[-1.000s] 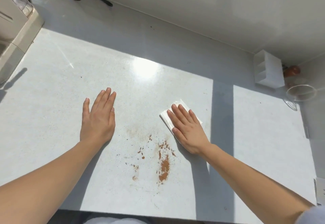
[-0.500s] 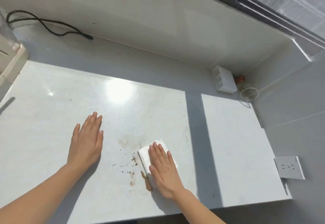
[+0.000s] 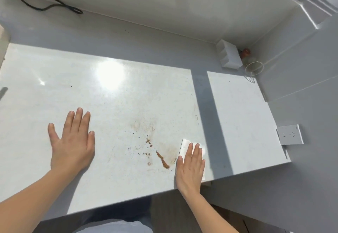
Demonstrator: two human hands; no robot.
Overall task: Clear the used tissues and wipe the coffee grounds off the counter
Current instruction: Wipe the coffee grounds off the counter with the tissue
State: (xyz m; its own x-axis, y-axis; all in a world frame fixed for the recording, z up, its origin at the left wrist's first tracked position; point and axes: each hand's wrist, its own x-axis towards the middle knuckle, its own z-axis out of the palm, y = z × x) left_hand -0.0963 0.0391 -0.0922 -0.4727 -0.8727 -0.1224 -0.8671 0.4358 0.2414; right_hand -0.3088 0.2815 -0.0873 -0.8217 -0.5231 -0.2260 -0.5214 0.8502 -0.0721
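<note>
Head view looks down on a pale, glossy white stone counter [image 3: 113,94] crossed by a band of shadow, with both bare forearms reaching in from below. The left hand [image 3: 73,145] lies flat and open on the counter, fingers together, thumb out to the side, gripping nothing. The right hand [image 3: 190,167] is also flat, palm down, pressing a folded white paper tissue [image 3: 184,146] against the counter close to the front edge — its fingers are extended over the tissue rather than curled round it, and the tissue's far corners show beyond the fingertips. Just left of that hand lie the brown coffee grounds [image 3: 162,160]: a thick diagonal streak, with small scattered specks and a faint tan smear further left and back. Well apart, in the far right corner, a white plastic compartment box [image 3: 229,56] stands against the wall with a clear glass cup [image 3: 254,68] just beside it and a small red-capped object behind, too small to identify — a white wall socket [image 3: 290,135] sits on the right wall, and a black cable [image 3: 45,4] loops along the back left
</note>
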